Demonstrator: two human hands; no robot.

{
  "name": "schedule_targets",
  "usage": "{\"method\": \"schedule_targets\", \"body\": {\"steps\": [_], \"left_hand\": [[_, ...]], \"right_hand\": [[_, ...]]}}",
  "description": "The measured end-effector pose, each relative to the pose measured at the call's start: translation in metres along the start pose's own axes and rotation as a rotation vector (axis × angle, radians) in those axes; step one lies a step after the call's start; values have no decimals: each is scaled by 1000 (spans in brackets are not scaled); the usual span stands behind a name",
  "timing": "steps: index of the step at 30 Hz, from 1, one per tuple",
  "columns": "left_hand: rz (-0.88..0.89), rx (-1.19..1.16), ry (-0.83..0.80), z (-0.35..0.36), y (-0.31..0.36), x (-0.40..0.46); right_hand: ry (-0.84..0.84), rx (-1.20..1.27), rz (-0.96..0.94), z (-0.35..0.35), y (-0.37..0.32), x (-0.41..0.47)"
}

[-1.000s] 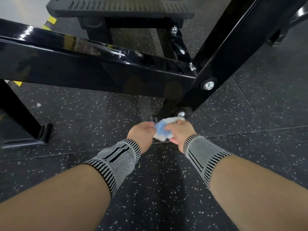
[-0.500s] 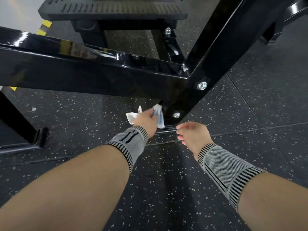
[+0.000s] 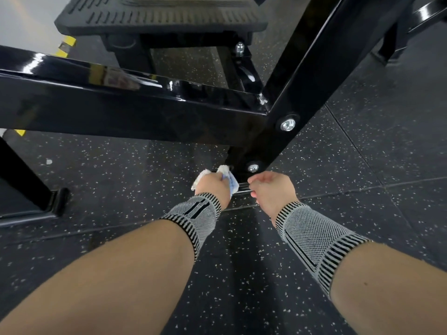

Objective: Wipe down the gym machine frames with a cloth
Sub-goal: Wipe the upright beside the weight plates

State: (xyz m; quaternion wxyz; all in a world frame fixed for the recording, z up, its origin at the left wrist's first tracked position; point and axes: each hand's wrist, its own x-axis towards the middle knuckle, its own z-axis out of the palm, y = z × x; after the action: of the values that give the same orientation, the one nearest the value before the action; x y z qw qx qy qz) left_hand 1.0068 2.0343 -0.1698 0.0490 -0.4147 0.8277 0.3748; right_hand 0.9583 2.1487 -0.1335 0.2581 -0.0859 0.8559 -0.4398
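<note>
The head view looks down on the frame (image 3: 135, 110), a glossy black beam whose long axis runs left to right and a little down, meeting a diagonal post (image 3: 304, 76) that rises to the upper right and drops to a foot near the floor (image 3: 362, 165). Two bolts (image 3: 287, 124) sit on the post, one above the other.

The step in hand appears to be wiping the low end of the post, under the joint. The left hand (image 3: 212, 188) grips the cloth (image 3: 231, 181), fingers curled round it, and holds it against the post's base just left of the lower bolt; white ends of the cloth stick out above the knuckles. The right hand (image 3: 271, 189) is just beside it, loosely curled and holding nothing, near the foot; whether it touches the metal cannot be told.

Next, the cloth likely needs to travel along the post or beam, following the long axis, with steady pressure.
</note>
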Motion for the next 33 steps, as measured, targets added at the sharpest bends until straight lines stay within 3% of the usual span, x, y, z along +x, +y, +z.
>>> {"method": "schedule_targets", "body": {"steps": [4,6,9,13,21,29,33], "left_hand": [[184,-336,283,-6,17,-9],[261,-407,350,-8,28,-9],[193,-370,302,-1,27,-2],[3,-134,90,6,6,6],[-9,-536,-6,-37,-6,-17],[-163,-694,98,-119,-55,-51],[-174,-594,209,-152,-76,-72]], "right_hand": [[22,-19,-13,-3,4,1],[36,-5,2,-4,5,0],[37,-45,-14,-2,2,0],[15,-84,-15,1,-2,-1],[-28,-46,-27,15,-3,-6],[-311,73,-80,87,-43,-31],[-366,116,-127,118,-77,-53]]}}
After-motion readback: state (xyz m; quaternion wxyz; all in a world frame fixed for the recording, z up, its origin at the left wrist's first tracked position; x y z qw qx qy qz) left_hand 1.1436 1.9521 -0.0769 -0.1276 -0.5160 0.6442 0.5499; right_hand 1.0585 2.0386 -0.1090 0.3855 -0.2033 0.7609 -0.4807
